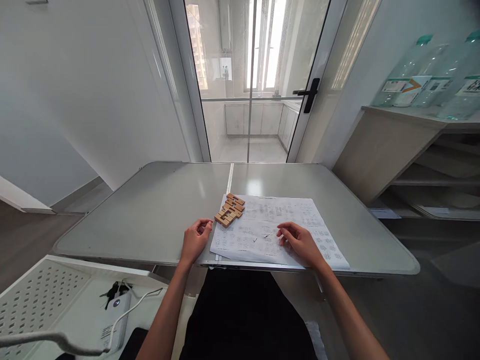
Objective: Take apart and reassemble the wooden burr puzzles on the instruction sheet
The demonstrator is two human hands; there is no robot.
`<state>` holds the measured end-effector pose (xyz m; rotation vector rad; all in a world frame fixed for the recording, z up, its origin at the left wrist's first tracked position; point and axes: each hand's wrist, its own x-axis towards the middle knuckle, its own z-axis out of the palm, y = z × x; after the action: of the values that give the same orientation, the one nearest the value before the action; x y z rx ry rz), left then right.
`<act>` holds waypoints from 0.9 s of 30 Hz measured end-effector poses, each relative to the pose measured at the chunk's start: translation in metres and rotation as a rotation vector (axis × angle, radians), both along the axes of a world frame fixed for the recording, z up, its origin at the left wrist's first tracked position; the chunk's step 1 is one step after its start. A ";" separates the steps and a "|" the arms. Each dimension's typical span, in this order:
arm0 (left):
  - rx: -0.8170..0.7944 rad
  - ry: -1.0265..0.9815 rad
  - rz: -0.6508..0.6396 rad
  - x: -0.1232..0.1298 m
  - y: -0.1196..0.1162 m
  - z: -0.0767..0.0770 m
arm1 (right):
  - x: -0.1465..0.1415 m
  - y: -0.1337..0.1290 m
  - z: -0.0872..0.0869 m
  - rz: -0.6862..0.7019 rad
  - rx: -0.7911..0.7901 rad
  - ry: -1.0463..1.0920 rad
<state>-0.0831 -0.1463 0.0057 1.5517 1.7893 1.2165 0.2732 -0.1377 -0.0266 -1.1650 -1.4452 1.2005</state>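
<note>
Left hand (195, 242) curled near wooden pieces (224, 219) bunched at the printed paper's (270, 216) left edge on table (165, 200), can't tell if empty; right hand (300, 243) loosely open over paper, nothing seen held.

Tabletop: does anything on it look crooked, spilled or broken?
I see nothing spilled or broken on the table. Only the wooden pieces look slightly untidy: they lie in a staggered, slanting group at the left edge of the printed paper, not lined up squarely.
</note>
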 end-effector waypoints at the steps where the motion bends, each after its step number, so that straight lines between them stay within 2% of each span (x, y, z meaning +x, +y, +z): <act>1: -0.001 -0.001 0.000 0.000 0.000 0.000 | 0.000 0.000 0.000 -0.002 0.000 0.003; 19: -0.014 0.022 -0.002 0.001 -0.002 0.003 | 0.001 -0.002 0.001 0.012 0.002 0.000; 27: -0.007 0.022 -0.004 0.001 -0.001 0.000 | 0.001 0.000 -0.001 0.013 0.007 -0.003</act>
<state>-0.0822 -0.1469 0.0061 1.5700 1.8014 1.1939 0.2745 -0.1379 -0.0274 -1.1548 -1.4597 1.2026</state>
